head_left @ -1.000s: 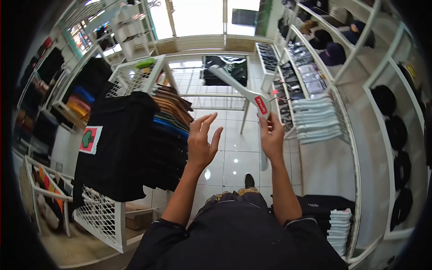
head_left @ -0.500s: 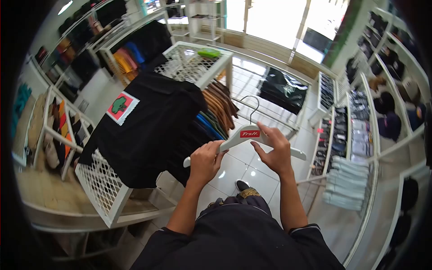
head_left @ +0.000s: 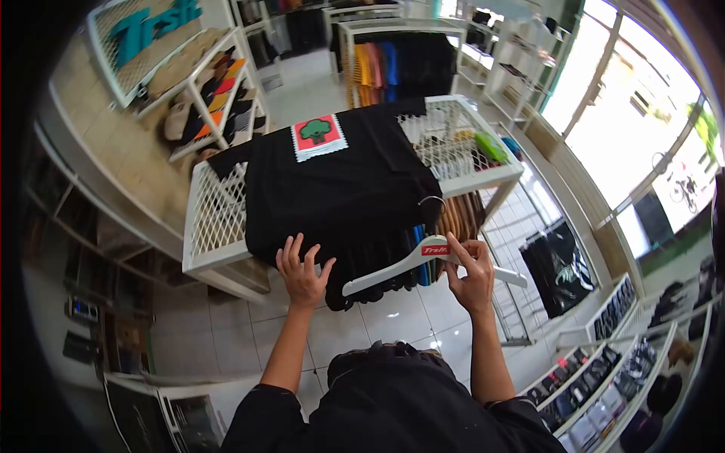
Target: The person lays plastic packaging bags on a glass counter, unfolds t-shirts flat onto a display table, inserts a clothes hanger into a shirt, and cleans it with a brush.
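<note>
A white hanger point(head_left: 394, 267) with a red label and a metal hook is pinched near its middle by my right hand point(head_left: 472, 275). My left hand point(head_left: 303, 273) is off the hanger, fingers spread, right at the near edge of a black T-shirt point(head_left: 332, 185). The shirt lies spread over the top of a white mesh rack point(head_left: 215, 215), its near part drooping over the front side. On the shirt's far part is a red print with a green tree point(head_left: 316, 132). Below the rack top, brown garments point(head_left: 461, 215) and dark ones hang in a row.
A bright green item point(head_left: 491, 147) lies on the rack's right end. Black packaged goods point(head_left: 557, 268) sit on a low stand at right. Shelves with small packs point(head_left: 593, 389) run along the lower right. Behind stands another clothes rack point(head_left: 400, 68); a cap shelf point(head_left: 219, 106) is at left.
My view has turned left toward the rack and shirt. My left hand has let go of the hanger and moved to the shirt's edge; my right hand now holds the hanger alone.
</note>
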Tool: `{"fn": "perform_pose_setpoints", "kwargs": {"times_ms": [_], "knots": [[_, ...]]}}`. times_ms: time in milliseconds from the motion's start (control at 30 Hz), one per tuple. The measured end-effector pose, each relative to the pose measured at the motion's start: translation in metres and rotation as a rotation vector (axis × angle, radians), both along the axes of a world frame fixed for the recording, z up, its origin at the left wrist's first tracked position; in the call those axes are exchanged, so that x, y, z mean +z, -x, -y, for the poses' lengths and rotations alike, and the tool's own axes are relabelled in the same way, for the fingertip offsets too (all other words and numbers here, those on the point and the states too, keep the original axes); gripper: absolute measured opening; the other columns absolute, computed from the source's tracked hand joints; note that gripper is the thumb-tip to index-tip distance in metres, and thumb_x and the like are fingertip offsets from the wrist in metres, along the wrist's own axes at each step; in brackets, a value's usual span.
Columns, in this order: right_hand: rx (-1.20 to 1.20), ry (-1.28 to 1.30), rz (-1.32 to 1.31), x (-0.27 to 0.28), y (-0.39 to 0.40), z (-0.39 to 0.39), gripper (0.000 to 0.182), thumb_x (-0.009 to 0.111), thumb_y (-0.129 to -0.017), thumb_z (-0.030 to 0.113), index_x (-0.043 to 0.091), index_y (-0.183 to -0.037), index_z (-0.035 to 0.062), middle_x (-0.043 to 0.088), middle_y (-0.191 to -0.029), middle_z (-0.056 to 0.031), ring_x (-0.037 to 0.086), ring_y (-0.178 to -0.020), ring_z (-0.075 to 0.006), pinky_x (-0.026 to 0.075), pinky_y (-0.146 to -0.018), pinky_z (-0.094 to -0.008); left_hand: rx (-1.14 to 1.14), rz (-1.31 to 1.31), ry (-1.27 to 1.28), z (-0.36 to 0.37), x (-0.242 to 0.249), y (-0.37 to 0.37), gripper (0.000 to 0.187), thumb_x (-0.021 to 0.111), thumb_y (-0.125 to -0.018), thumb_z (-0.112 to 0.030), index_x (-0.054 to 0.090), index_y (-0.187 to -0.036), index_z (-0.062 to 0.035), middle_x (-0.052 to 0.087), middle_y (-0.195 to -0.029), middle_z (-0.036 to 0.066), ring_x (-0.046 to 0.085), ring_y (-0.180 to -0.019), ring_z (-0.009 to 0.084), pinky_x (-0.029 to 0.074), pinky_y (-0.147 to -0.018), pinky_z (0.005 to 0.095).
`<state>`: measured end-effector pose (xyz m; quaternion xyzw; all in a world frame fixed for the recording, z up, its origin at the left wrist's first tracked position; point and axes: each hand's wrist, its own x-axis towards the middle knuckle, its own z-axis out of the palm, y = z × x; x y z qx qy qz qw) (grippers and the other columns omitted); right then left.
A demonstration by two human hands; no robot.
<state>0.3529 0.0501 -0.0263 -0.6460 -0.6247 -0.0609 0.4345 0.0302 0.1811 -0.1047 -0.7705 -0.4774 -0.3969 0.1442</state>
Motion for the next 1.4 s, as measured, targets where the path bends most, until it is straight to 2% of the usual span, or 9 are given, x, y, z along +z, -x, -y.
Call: {"fn": "perform_pose_setpoints", "kwargs": {"times_ms": [167, 700, 800, 900, 1000, 1033, 1133, 1167, 1400], "knots": [[0.092, 0.058, 0.014, -0.011, -0.008, -0.022, 0.066, 0.08, -0.075, 0.001, 0.068, -0.136, 0.0199, 0.057, -0.099, -0.0093, 0.062, -0.085, -0.0245, 0.055, -0.077, -0.0388, 0.049, -0.116, 0.023, -0.006, -0.02, 0.016, 0.069, 0.093, -0.071, -0.033, 0.053, -0.125, -0.019, 0.029, -0.162, 0.017, 0.025, -0.152, 0.039, 0.024, -0.118, 0.0671], [0.165, 0.099, 0.039, -0.036, -0.004, -0.041, 0.067, 0.079, -0.075, 0.0, 0.067, -0.138, 0.0213, 0.058, -0.099, -0.0086, 0.062, -0.088, -0.0236, 0.053, -0.078, -0.0397, 0.201, -0.314, -0.105, -0.021, -0.048, 0.02, 0.08, 0.091, -0.071, -0.032, 0.048, -0.139, -0.026, 0.016, -0.166, 0.02, 0.018, -0.156, 0.0364, 0.026, -0.121, 0.0633], [0.164, 0.115, 0.027, -0.035, -0.006, -0.04, 0.067, 0.079, -0.075, 0.0, 0.067, -0.138, 0.0205, 0.058, -0.099, -0.0085, 0.062, -0.087, -0.0239, 0.053, -0.079, -0.0399, 0.187, -0.325, -0.123, -0.019, -0.041, 0.017, 0.057, 0.086, -0.077, -0.025, 0.06, -0.127, -0.022, 0.025, -0.165, 0.016, 0.023, -0.154, 0.0349, 0.027, -0.12, 0.0623], [0.161, 0.113, 0.045, -0.037, -0.008, -0.038, 0.066, 0.079, -0.076, 0.001, 0.067, -0.138, 0.0203, 0.058, -0.1, -0.0085, 0.062, -0.087, -0.024, 0.052, -0.078, -0.0399, 0.163, -0.197, -0.176, -0.006, -0.022, 0.009, 0.013, 0.073, -0.081, -0.017, 0.074, -0.094, -0.0159, 0.05, -0.15, 0.011, 0.035, -0.149, 0.0326, 0.034, -0.115, 0.0587], [0.178, 0.115, 0.062, -0.038, -0.006, -0.032, 0.064, 0.079, -0.076, 0.002, 0.068, -0.137, 0.0202, 0.059, -0.101, -0.009, 0.062, -0.088, -0.0254, 0.051, -0.079, -0.0403, 0.142, -0.114, -0.21, 0.009, -0.01, 0.009, 0.014, 0.073, -0.081, -0.017, 0.075, -0.095, -0.0149, 0.052, -0.143, 0.009, 0.043, -0.14, 0.0302, 0.039, -0.111, 0.0567], [0.201, 0.119, 0.031, -0.039, -0.004, -0.032, 0.064, 0.078, -0.076, 0.002, 0.068, -0.136, 0.0202, 0.059, -0.101, -0.0092, 0.062, -0.088, -0.0257, 0.051, -0.079, -0.0403, 0.12, -0.063, -0.199, 0.015, -0.001, 0.007, 0.014, 0.071, -0.085, -0.015, 0.073, -0.098, -0.0118, 0.058, -0.13, 0.009, 0.055, -0.123, 0.0287, 0.045, -0.102, 0.0533], [0.248, 0.138, 0.004, -0.039, 0.0, -0.025, 0.063, 0.079, -0.076, 0.002, 0.069, -0.135, 0.0203, 0.06, -0.098, -0.0087, 0.062, -0.087, -0.0263, 0.05, -0.079, -0.0401, 0.07, 0.072, -0.086, 0.028, 0.021, 0.005, 0.014, 0.067, -0.09, -0.011, 0.07, -0.103, -0.0079, 0.063, -0.116, 0.009, 0.061, -0.108, 0.0295, 0.048, -0.095, 0.049], [0.271, 0.131, 0.025, -0.036, 0.002, -0.022, 0.062, 0.08, -0.076, 0.003, 0.069, -0.134, 0.0188, 0.061, -0.097, -0.0078, 0.062, -0.087, -0.0261, 0.05, -0.079, -0.0396, 0.02, 0.127, -0.13, 0.033, 0.035, 0.001, 0.02, 0.061, -0.092, 0.0, 0.062, -0.111, -0.0033, 0.065, -0.106, 0.014, 0.064, -0.097, 0.0336, 0.048, -0.088, 0.0462], [0.492, -0.021, 0.091, -0.034, 0.032, -0.015, 0.048, 0.082, -0.073, 0.004, 0.069, -0.119, 0.0109, 0.068, -0.102, -0.0038, 0.065, -0.091, -0.0233, 0.049, -0.08, -0.0369, 0.048, 0.32, -0.129, 0.035, 0.081, -0.002, 0.019, 0.053, -0.095, 0.005, 0.059, -0.113, -0.0004, 0.066, -0.101, 0.019, 0.066, -0.087, 0.0373, 0.052, -0.074, 0.0427]]}}
